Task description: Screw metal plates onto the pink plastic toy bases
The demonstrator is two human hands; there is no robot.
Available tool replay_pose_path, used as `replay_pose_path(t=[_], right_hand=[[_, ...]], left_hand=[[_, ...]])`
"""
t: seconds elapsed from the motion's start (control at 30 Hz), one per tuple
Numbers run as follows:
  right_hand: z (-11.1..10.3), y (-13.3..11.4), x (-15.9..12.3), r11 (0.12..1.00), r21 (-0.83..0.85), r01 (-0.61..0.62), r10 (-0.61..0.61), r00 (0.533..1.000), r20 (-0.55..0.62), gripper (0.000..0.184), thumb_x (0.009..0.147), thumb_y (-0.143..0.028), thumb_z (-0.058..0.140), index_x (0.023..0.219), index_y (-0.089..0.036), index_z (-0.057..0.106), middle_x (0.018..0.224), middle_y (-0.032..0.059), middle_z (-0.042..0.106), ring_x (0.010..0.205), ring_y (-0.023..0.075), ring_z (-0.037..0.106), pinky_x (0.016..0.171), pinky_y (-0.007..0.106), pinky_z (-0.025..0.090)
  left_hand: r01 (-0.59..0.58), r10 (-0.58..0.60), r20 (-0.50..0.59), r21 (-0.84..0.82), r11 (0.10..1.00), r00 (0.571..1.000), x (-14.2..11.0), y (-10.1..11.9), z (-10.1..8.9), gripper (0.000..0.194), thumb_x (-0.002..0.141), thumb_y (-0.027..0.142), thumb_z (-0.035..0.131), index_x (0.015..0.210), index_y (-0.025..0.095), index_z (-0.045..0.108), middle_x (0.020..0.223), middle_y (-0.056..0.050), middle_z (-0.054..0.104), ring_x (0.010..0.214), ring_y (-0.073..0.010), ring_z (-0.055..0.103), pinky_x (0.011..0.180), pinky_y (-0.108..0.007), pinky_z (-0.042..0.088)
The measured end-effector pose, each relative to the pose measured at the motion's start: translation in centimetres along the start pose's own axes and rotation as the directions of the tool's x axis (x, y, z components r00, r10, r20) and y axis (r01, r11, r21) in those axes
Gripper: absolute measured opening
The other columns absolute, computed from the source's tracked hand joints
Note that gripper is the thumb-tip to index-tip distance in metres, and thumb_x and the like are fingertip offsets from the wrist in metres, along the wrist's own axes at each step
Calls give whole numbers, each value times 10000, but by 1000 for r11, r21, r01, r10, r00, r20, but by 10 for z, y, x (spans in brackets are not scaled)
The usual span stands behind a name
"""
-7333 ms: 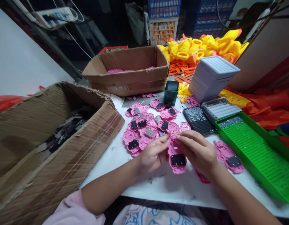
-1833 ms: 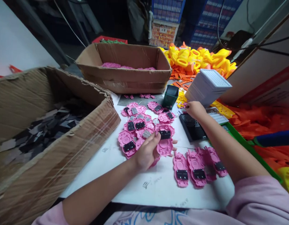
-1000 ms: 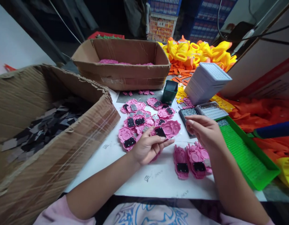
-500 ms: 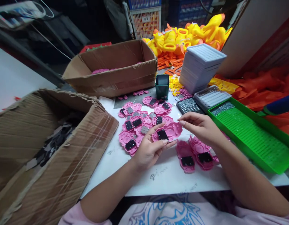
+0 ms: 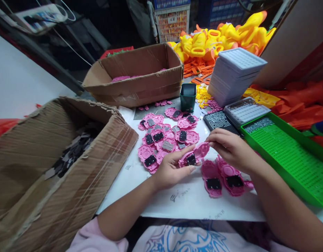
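My left hand (image 5: 172, 169) grips a pink plastic toy part (image 5: 195, 155) with a black pad on it, held just above the white table (image 5: 182, 204). The pinched fingertips of my right hand (image 5: 231, 148) meet the far end of that part. What they pinch is too small to make out. Behind my hands lies a heap of similar pink parts (image 5: 166, 134) with black and grey pads. Two more pink parts (image 5: 223, 176) lie flat under my right wrist.
A big cardboard box (image 5: 59, 168) of grey and black pads stands at left. Another box (image 5: 137, 75) with pink parts stands behind. A dark green cup (image 5: 188, 97), a black tray (image 5: 220, 120), stacked white trays (image 5: 235, 75), a green tray (image 5: 284, 157) and yellow toys (image 5: 221, 38) fill the right.
My right hand came back from the black tray to the pink part in my left hand. The part has tilted and dropped slightly lower.
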State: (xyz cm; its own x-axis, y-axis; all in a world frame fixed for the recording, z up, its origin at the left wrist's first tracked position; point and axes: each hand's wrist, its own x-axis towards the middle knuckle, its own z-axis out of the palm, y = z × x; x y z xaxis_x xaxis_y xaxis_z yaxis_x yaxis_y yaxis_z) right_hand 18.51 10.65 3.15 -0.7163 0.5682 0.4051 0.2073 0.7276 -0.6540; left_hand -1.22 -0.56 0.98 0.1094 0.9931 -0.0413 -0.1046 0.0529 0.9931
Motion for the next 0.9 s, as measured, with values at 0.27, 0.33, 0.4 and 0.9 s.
replay_pose_path(t=[0.27, 0.33, 0.4, 0.9], right_hand=[[-2, 2, 1, 918, 341, -202, 171, 978, 117, 204, 915, -325, 518, 796, -184, 608, 767, 14, 548, 711, 104, 517, 668, 242, 419], [-2, 4, -2, 877, 427, -222, 201, 975, 95, 202, 894, -372, 554, 852, -199, 650, 820, 28, 571, 738, 113, 531, 661, 245, 423], [0, 6, -2, 804, 550, -224, 260, 965, 13, 258, 881, -448, 552, 923, -227, 679, 866, 40, 595, 742, 124, 542, 617, 243, 421], [139, 6, 205, 948, -315, 48, 56, 948, 314, 182, 880, -215, 539, 996, -139, 658, 1097, 108, 627, 1078, 211, 534, 982, 360, 385]], left_hand=[[47, -73, -69, -320, 946, 995, 5, 2, 5, 467, 694, 146, 748, 1126, 238, 596, 1079, -28, 643, 861, -151, 644, 834, -317, 508], [71, -115, -70, -458, 886, 991, 4, 3, 8, 441, 677, 127, 746, 1077, 236, 597, 1019, -15, 645, 824, -156, 648, 833, -361, 511], [64, -119, -54, -590, 805, 991, 3, 5, 11, 412, 655, 106, 744, 1018, 227, 593, 963, -6, 649, 784, -159, 651, 806, -383, 519], [267, 40, 333, -816, 513, 942, 6, 1, -10, 404, 484, 142, 827, 867, 162, 699, 768, -26, 654, 629, -117, 610, 581, -222, 519]])
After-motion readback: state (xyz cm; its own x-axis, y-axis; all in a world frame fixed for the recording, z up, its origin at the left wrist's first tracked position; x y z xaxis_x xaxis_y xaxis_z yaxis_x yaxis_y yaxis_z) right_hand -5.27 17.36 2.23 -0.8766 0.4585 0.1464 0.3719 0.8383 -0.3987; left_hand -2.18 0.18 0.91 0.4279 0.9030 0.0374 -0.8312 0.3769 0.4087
